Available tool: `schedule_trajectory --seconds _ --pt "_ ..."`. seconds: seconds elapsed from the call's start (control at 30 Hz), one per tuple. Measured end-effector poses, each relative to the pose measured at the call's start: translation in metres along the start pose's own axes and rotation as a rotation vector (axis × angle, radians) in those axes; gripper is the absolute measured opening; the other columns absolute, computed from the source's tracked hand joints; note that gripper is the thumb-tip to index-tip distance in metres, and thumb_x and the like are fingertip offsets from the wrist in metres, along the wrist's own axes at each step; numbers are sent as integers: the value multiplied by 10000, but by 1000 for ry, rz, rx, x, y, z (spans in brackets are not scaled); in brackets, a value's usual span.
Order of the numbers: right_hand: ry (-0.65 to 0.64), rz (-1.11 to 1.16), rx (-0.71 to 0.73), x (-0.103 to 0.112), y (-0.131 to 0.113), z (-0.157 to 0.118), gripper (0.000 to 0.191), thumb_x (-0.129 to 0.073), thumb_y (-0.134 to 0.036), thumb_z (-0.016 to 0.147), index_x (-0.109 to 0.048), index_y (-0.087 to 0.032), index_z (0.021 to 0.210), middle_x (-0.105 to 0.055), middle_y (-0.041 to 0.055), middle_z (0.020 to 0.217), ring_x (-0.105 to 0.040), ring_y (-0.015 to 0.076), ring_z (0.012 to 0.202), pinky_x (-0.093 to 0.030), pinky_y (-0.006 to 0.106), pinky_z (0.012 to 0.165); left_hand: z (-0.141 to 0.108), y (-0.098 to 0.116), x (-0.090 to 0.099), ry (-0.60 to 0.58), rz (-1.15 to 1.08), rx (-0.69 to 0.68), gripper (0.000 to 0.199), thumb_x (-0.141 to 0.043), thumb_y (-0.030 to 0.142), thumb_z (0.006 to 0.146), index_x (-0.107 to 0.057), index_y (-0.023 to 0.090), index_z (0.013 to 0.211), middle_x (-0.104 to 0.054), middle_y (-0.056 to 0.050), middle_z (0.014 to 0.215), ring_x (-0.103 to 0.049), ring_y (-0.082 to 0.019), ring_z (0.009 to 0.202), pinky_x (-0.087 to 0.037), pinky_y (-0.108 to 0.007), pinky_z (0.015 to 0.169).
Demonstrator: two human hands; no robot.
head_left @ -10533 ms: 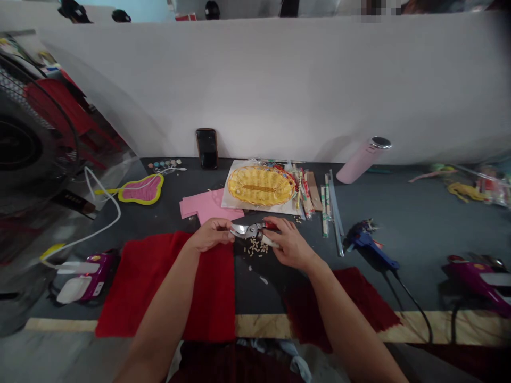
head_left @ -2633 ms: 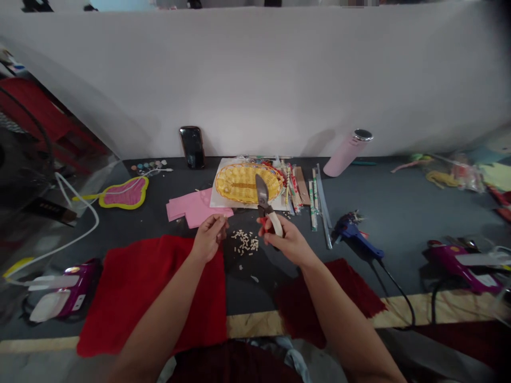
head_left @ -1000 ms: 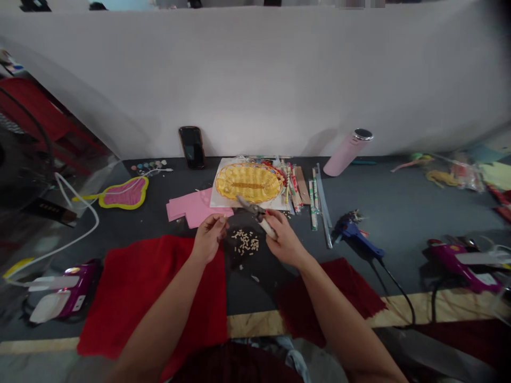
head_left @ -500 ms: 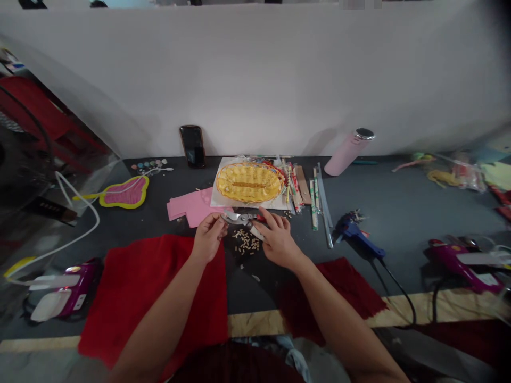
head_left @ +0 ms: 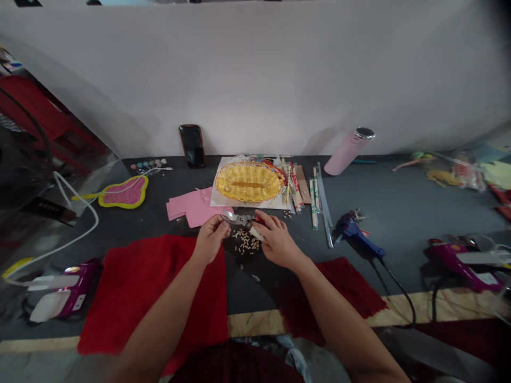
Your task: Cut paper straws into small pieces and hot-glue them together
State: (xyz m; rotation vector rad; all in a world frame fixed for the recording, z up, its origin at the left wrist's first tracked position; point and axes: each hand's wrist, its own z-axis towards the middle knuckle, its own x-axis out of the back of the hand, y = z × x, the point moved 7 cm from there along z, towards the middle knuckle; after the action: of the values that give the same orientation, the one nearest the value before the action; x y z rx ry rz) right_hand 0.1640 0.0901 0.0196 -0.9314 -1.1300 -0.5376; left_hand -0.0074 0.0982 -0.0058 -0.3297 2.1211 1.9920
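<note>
My right hand (head_left: 279, 242) is wrapped around a pair of pruning shears (head_left: 240, 218), which have a red and a white handle. Their metal blades point left toward my left hand (head_left: 209, 239). The fingers of my left hand are pinched together right at the blade tips; what they hold is too small to make out. Below the shears, a scatter of small tan cut pieces (head_left: 246, 242) lies on the dark table. A yellow woven basket (head_left: 249, 183) stands just beyond my hands on a pale sheet.
Pink paper (head_left: 195, 207) and a red cloth (head_left: 159, 298) lie to the left. Wrapped sticks (head_left: 314, 199), a blue glue gun (head_left: 361, 239) with a cord, and a pink bottle (head_left: 346, 154) are to the right. A phone (head_left: 192, 146) leans on the white partition.
Both hands stay in almost the same place, with only slight shifts of the fingers around the shears. The objects on the table have not moved.
</note>
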Motion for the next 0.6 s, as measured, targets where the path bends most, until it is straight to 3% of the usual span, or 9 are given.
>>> schedule_trajectory --seconds 0.27,0.4,0.5,0.6 --pt "16 50 -14 2 1 1 542 -472 -72 665 -508 -203 1190 -408 73 1391 -412 270 1144 -389 413 892 0 3 -2 -19 9 4 200 -646 324 760 -540 160 717 -471 35 597 -387 -64 527 -301 -204 520" --pt "85 102 -63 -1 8 2 651 -514 -145 685 -366 -132 1319 -447 130 1337 -423 272 1142 -377 422 927 0 1 -1 -19 18 4 195 -643 323 760 -542 161 719 -452 39 590 -374 -64 522 -292 -205 516" --pt "33 61 -63 -8 11 3 707 -524 -226 744 -272 -125 1396 -496 150 1266 -437 280 1123 -368 437 925 0 -2 -2 -43 60 -2 185 -622 311 781 -542 156 722 -460 36 601 -382 -65 539 -299 -201 530" --pt "-32 20 -96 -12 13 4 691 -541 -256 755 -297 -142 1392 -531 140 1200 -447 275 1095 -365 425 916 -1 -3 -3 -55 82 2 183 -610 307 792 -537 154 722 -469 37 608 -386 -63 548 -308 -196 541"
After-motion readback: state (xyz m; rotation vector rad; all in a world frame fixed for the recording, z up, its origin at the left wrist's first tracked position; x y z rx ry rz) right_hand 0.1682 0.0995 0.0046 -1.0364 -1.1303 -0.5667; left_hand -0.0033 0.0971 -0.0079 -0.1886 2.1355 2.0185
